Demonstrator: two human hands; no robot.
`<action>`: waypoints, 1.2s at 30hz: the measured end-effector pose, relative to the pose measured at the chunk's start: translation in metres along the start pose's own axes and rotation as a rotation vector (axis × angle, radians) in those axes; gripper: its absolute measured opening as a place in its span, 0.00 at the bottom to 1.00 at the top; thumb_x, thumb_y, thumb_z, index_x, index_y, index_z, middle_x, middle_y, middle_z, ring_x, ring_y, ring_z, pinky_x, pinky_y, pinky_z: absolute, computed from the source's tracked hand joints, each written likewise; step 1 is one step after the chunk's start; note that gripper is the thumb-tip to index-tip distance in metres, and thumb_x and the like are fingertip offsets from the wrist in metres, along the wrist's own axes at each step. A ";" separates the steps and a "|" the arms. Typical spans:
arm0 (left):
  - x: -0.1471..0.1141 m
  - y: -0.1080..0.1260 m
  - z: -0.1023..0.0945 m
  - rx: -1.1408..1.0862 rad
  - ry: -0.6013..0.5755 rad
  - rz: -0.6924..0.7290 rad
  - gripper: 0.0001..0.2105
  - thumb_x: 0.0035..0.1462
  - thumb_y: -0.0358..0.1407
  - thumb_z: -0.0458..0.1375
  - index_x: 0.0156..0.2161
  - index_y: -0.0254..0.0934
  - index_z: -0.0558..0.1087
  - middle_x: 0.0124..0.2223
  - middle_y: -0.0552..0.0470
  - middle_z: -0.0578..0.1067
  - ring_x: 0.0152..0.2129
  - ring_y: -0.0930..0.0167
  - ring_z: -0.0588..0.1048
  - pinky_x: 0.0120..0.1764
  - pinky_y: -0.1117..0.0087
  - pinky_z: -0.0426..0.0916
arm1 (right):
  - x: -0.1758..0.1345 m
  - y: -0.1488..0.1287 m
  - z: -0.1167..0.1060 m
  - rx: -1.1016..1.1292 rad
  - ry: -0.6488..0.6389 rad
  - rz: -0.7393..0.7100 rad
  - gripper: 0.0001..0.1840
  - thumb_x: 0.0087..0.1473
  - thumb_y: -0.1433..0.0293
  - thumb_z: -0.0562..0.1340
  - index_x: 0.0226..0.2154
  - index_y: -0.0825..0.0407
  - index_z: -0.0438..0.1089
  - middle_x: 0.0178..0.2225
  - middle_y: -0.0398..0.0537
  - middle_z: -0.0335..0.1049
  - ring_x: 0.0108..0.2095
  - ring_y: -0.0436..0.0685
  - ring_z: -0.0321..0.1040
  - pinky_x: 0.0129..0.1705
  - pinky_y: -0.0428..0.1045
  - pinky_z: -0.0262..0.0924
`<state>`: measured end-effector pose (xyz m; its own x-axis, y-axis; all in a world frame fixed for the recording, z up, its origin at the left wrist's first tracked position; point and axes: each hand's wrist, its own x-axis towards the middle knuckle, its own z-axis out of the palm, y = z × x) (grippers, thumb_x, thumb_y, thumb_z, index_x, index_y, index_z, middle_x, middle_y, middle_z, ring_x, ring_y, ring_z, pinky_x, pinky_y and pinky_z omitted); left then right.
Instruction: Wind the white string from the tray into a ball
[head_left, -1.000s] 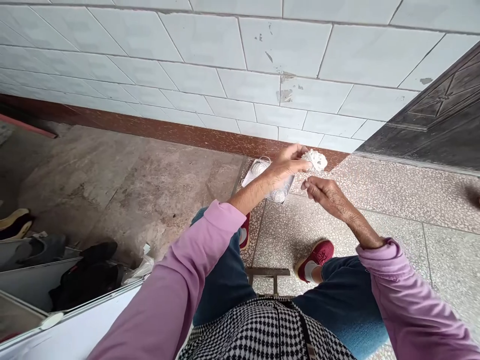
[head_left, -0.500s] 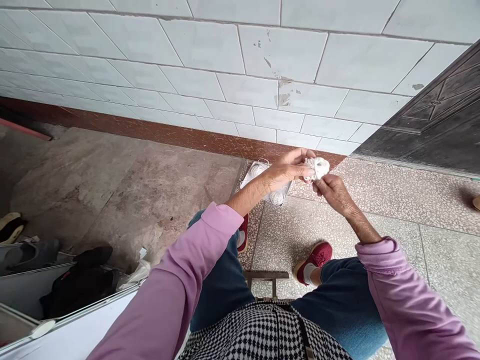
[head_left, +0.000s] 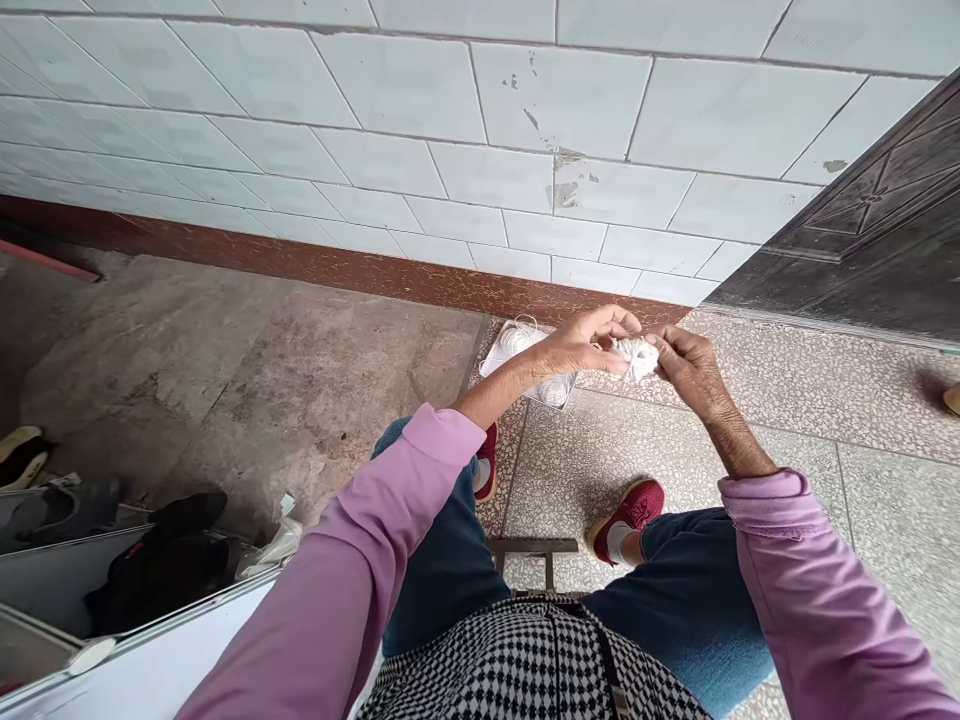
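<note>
A small bundle of white yarn [head_left: 637, 360] is held up in front of me between my two hands. My left hand [head_left: 585, 342] grips its left side, thumb below and fingers curved above. At the bundle's right edge, my right hand [head_left: 688, 368] is closed in a pinch on the yarn; its fingertips are partly hidden. Below and behind my left forearm, a white tray [head_left: 493, 366] rests on the floor. In it lie a ball of white yarn [head_left: 516, 341] and another white ball [head_left: 555, 391], partly covered by my arm.
A tiled wall [head_left: 405, 160] with a red-brown base runs across the front, meeting a dark carved door [head_left: 862, 220] at right. At lower left stands a rack [head_left: 172, 650] with shoes and dark items. A stool or bench frame [head_left: 536, 547] shows between my legs.
My right hand has moved from beneath the yarn bundle up to its right side. The bundle has turned slightly and sits a little lower. My left hand has opened somewhat around it.
</note>
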<state>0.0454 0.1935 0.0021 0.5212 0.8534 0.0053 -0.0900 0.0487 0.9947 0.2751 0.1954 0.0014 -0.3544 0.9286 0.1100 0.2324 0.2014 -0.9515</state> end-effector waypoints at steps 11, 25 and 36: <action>0.004 -0.011 -0.008 0.342 0.344 0.055 0.19 0.45 0.26 0.68 0.45 0.35 0.80 0.44 0.48 0.82 0.38 0.69 0.77 0.44 0.65 0.72 | -0.014 -0.022 0.024 -0.008 -0.306 0.005 0.29 0.68 0.44 0.64 0.27 0.49 0.69 0.23 0.41 0.65 0.23 0.50 0.59 0.26 0.49 0.55; -0.010 0.020 -0.017 -0.317 0.069 0.053 0.27 0.42 0.39 0.74 0.51 0.39 0.81 0.50 0.44 0.83 0.45 0.62 0.81 0.42 0.64 0.78 | 0.001 -0.012 -0.002 0.297 -0.120 0.150 0.28 0.57 0.44 0.74 0.26 0.47 0.69 0.19 0.36 0.55 0.19 0.46 0.42 0.21 0.48 0.35; -0.046 0.044 -0.146 -0.279 0.878 0.335 0.13 0.62 0.49 0.68 0.45 0.46 0.76 0.49 0.51 0.79 0.66 0.61 0.67 0.53 0.60 0.75 | 0.006 0.048 -0.052 0.183 0.045 0.251 0.20 0.51 0.54 0.78 0.27 0.49 0.73 0.19 0.37 0.59 0.19 0.46 0.48 0.21 0.49 0.37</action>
<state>-0.1061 0.2319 0.0310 -0.3745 0.9226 0.0924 -0.3741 -0.2415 0.8954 0.3316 0.2267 -0.0285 -0.2657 0.9558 -0.1262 0.1392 -0.0915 -0.9860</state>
